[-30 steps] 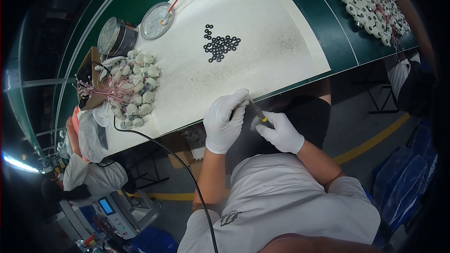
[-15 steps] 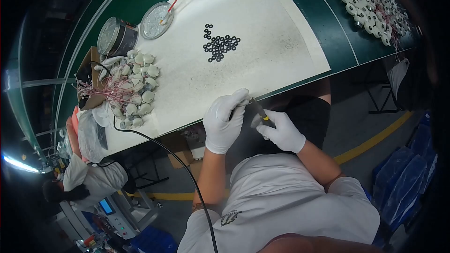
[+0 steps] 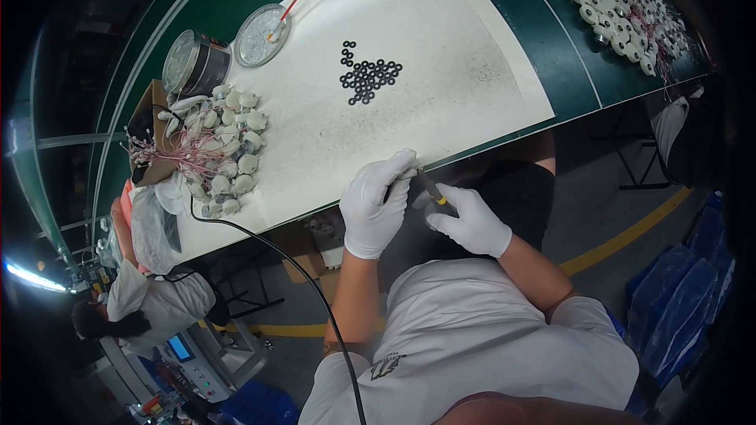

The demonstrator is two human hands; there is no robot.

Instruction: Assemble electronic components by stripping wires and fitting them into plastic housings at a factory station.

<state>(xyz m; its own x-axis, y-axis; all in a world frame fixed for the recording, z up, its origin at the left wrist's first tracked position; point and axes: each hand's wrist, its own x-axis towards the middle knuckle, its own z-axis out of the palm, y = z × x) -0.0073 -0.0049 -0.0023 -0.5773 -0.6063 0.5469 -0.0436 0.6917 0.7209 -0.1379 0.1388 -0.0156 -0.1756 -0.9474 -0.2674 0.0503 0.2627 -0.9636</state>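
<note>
Both of my hands wear white gloves and meet just off the front edge of the white-topped table. My left hand is closed, its thumb and fingers pinching something too small to make out. A slim dark tool with a yellow band is gripped in my right hand, its tip against the left fingertips. The tool's exact kind does not show, and its lower end is hidden by the glove. Beyond my hands, a cluster of small black rings lies flat on the white sheet.
At left lies a heap of round whitish parts with pink wires. Behind it stand a tin and a clear dish holding a red stick. More whitish parts cover the far right. A black cable passes my left arm; a co-worker is at lower left.
The tool and my right hand have shifted slightly to the left, bringing the tip closer to the left fingertips. My left hand stays almost in place.
</note>
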